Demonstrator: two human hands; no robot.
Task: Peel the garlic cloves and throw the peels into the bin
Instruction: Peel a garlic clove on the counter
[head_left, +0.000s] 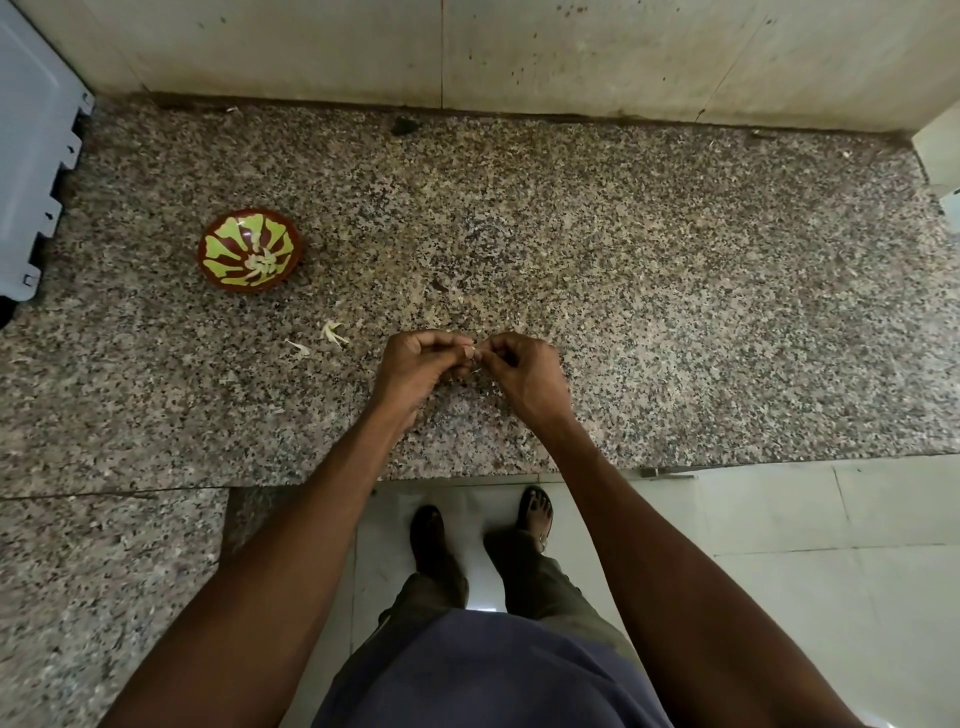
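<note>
Granite counter (623, 260) below a stained wall (571, 52); left hand (415, 366) and right hand (524, 374) fingers pinch a garlic clove (471, 349).

A single head-worn wide-angle view is given, aimed steeply down and forward from above a speckled brown-grey granite counter (571, 234). The counter is seen close, filling the upper and middle frame, with a stained pale wall (519, 52) beyond it. Nearer than the counter, white floor tiles (831, 571) are taken in. Edges are bent by the lens.
</note>
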